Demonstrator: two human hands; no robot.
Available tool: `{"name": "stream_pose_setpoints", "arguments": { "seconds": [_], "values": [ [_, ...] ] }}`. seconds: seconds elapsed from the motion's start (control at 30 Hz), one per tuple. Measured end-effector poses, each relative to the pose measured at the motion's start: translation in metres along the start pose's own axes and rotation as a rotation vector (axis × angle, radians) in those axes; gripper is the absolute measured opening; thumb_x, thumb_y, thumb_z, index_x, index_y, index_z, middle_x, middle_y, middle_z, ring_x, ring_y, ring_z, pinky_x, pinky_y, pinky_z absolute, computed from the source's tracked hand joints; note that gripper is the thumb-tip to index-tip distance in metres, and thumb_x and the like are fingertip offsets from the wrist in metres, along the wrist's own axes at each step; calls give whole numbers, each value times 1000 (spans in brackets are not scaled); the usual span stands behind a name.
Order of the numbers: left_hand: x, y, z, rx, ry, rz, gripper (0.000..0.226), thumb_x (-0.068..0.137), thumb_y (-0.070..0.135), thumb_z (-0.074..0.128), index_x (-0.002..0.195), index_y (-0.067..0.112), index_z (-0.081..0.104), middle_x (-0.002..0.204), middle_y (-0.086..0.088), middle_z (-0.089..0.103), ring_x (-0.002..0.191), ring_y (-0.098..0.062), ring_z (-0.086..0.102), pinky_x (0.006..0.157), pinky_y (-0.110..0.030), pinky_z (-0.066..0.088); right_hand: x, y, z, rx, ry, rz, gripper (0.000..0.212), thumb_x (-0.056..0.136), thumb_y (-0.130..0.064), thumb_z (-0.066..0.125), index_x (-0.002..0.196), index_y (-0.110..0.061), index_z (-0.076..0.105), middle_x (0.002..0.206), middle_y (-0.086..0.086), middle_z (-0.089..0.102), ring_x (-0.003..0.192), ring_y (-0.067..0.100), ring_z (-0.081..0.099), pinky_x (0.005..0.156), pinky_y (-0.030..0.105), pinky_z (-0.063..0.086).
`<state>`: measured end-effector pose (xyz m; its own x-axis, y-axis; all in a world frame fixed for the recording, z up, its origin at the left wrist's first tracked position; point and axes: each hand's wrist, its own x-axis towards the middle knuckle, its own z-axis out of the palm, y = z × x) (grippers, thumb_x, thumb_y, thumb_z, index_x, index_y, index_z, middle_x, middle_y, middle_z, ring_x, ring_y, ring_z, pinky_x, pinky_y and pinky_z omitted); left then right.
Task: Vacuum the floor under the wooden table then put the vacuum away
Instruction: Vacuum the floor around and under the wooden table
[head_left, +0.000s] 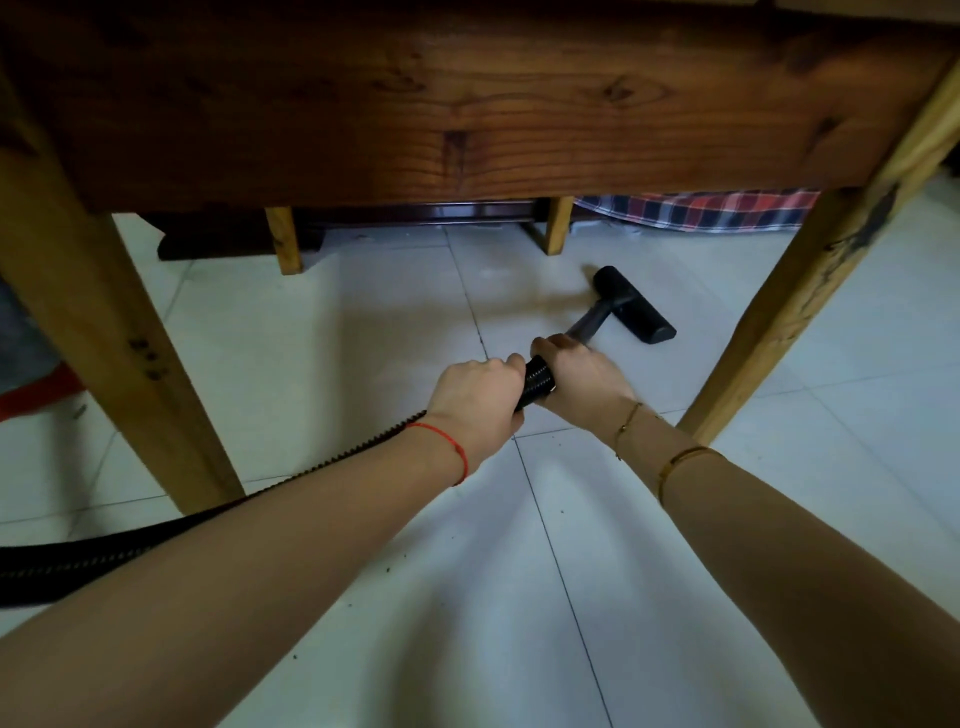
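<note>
While gripped: nozzle (634, 310) beyond right hand (582, 371)

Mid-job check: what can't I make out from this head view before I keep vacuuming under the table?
- Vacuum body: hose runs off the left edge.
- Hose-to-wand joint: covered by left hand and right hand.
- Tabletop: cut off by the top edge; only the table's apron shows.
- Floor behind the far legs: dark and hidden.
- Floor beneath the nozzle.
</note>
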<state>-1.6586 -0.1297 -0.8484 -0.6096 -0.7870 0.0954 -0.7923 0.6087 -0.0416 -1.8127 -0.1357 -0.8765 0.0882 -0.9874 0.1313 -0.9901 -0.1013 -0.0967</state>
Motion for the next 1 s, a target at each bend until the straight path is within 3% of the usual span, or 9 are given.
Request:
{"name": "stream_pose_setpoints", "arguments": {
  "seconds": [0.13,0.27,0.5,0.67,0.87,1.0],
  "values": [
    [-12,-6,0,7,6,11,28,92,28,51,114,11,45,99,-7,62,84,-29,62,62,-32,38,-3,-5,9,129,23,-46,27,77,-19,69,100,-10,57,101,9,58,93,29,57,72,31,45],
    [-38,-24,-5,28,9,2,26,93,30,49,113,13,44,98,-5,61,84,-28,62,60,-31,35,-7,-30,14,194,57,-105,22,76,-16,70,93,-10,58,90,7,61,87,25,55,69,26,37],
    [-101,-69,-25,5,18,-51,25,92,34,49,107,15,45,93,-3,61,79,-28,62,59,-31,40,-19,-103,4,250,81,-180,21,78,-19,68,91,-9,55,85,5,60,82,21,53,72,30,42],
    [-145,-100,-43,43,18,-58,21,93,37,47,104,20,45,84,3,56,69,-23,59,55,-29,38,-28,-155,-5,201,150,-231,24,78,-27,67,89,-10,55,82,4,61,78,22,54,67,27,32],
    [-178,-127,-61,76,40,-74,17,91,36,48,102,24,44,79,6,56,61,-17,56,49,-29,44,-33,-201,-5,198,262,-195,21,73,-25,66,78,-9,54,72,6,61,70,27,56,62,29,36],
    [-179,-125,-63,101,36,-66,18,91,34,49,105,24,44,78,6,53,58,-17,51,47,-26,38,-37,-205,-2,197,306,-152,17,71,-22,64,75,-10,53,69,4,60,66,26,56,60,28,36]
  ]
}}
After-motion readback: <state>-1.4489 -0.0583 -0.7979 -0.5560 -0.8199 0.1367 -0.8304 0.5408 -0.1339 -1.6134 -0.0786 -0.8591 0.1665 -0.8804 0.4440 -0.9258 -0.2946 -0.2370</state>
